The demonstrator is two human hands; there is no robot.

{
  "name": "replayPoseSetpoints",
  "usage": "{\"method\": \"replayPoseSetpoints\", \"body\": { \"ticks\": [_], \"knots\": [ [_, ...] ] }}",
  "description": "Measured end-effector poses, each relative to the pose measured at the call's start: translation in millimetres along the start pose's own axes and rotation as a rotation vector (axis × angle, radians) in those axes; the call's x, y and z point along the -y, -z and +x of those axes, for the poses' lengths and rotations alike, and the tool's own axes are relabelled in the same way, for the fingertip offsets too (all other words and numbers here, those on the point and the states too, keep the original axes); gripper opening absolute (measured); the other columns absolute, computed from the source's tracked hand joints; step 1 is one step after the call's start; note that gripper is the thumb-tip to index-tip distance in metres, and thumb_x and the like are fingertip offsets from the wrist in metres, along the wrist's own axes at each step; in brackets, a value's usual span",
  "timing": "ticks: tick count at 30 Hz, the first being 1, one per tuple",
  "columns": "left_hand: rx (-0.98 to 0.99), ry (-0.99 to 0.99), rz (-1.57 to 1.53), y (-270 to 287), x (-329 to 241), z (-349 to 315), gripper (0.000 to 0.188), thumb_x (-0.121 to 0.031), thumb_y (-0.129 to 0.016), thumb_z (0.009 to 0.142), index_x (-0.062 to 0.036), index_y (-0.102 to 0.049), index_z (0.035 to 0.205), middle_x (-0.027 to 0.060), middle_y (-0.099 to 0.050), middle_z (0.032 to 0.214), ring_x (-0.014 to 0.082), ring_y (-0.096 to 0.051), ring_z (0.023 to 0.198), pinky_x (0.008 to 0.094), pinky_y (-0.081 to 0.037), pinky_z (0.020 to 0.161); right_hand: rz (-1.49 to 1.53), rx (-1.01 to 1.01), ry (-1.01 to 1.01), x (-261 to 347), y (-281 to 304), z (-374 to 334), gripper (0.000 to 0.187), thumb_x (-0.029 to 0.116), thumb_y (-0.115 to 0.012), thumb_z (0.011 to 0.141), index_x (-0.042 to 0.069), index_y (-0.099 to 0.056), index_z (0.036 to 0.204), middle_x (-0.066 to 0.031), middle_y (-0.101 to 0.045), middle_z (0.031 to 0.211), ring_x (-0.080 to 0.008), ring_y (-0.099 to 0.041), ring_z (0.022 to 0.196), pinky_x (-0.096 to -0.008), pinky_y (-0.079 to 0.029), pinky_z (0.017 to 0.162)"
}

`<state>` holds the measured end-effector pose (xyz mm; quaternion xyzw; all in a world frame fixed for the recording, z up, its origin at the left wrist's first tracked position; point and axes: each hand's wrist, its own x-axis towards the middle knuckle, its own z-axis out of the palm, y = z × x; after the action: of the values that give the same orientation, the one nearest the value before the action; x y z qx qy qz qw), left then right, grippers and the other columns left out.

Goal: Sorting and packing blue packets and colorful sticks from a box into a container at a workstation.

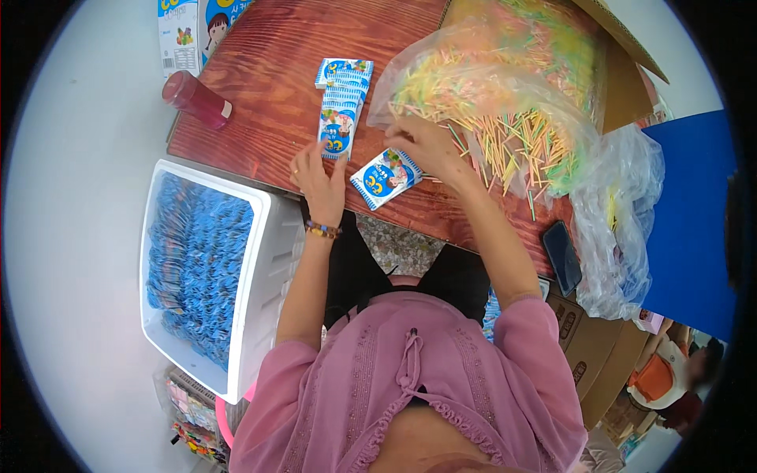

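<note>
My left hand rests over the table's near edge with its fingers apart, beside the lower end of an overlapping row of blue-and-white packets. Its fingertips come close to the lowest packet. Between my two hands a single blue-and-white packet lies tilted on the wood. My right hand is just above that packet, at the left edge of a heap of thin coloured sticks. Its fingers are curled together; whatever they pinch is too small or hidden to make out.
The sticks spill from a clear plastic bag in a cardboard box. A white bin full of blue packets stands left of the table. A pink-lidded jar and a dark phone lie near the edges. Another person is at lower right.
</note>
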<state>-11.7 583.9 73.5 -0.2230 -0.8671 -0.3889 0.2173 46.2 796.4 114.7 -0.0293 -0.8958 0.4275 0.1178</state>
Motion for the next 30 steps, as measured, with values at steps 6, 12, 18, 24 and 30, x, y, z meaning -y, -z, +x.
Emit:
{"method": "replayPoseSetpoints", "body": {
  "ticks": [6, 12, 18, 24, 30],
  "knots": [
    [0.315, 0.074, 0.059, 11.0, -30.9, -26.5, 0.037, -0.030, -0.078, 0.069, -0.0125, -0.061, 0.097, 0.0031, -0.056, 0.095, 0.0244, -0.048, 0.095, 0.0409, -0.029, 0.081, -0.130, 0.119, 0.089, -11.9, -2.0, -13.9, 0.032, 0.018, -0.073, 0.072, 0.004, -0.062, 0.098, -0.0100, -0.058, 0.093, -0.0241, -0.057, 0.088, -0.0338, -0.046, 0.079],
    [0.277, 0.152, 0.030, 1.3, -27.0, -27.9, 0.035, -0.030, -0.078, 0.067, -0.0116, -0.058, 0.090, 0.0039, -0.055, 0.092, 0.0249, -0.048, 0.095, 0.0409, -0.029, 0.080, -0.038, 0.048, 0.020, -15.9, -12.9, -12.8, 0.019, 0.016, -0.072, 0.072, 0.005, -0.060, 0.083, -0.0076, -0.058, 0.088, -0.0235, -0.058, 0.082, -0.0352, -0.046, 0.071],
    [0.215, 0.134, 0.038, -3.6, -24.4, -24.3, 0.028, -0.030, -0.077, 0.071, -0.0110, -0.058, 0.079, 0.0011, -0.055, 0.075, 0.0219, -0.052, 0.080, 0.0390, -0.029, 0.078, -0.135, -0.183, 0.261, -14.7, -18.4, -13.2, 0.010, 0.013, -0.068, 0.074, 0.007, -0.061, 0.078, -0.0053, -0.060, 0.083, -0.0259, -0.059, 0.078, -0.0365, -0.045, 0.066],
    [0.143, 0.064, 0.094, -6.3, -20.9, -23.8, 0.026, -0.030, -0.074, 0.074, -0.0100, -0.058, 0.071, 0.0017, -0.055, 0.068, 0.0215, -0.053, 0.076, 0.0389, -0.030, 0.078, -0.190, -0.245, 0.363, -8.4, -15.4, -11.1, 0.008, 0.013, -0.067, 0.077, 0.007, -0.063, 0.081, -0.0050, -0.061, 0.084, -0.0241, -0.060, 0.073, -0.0349, -0.046, 0.063],
    [0.107, -0.056, 0.024, 0.9, -25.4, -17.2, 0.022, -0.030, -0.073, 0.076, -0.0097, -0.063, 0.077, 0.0029, -0.057, 0.072, 0.0224, -0.053, 0.077, 0.0385, -0.030, 0.078, 0.522, -0.045, -0.207, 0.0, -11.5, -12.9, 0.012, 0.006, -0.064, 0.084, 0.001, -0.061, 0.094, -0.0036, -0.064, 0.080, -0.0102, -0.061, 0.072, -0.0231, -0.048, 0.063]
  ]
}}
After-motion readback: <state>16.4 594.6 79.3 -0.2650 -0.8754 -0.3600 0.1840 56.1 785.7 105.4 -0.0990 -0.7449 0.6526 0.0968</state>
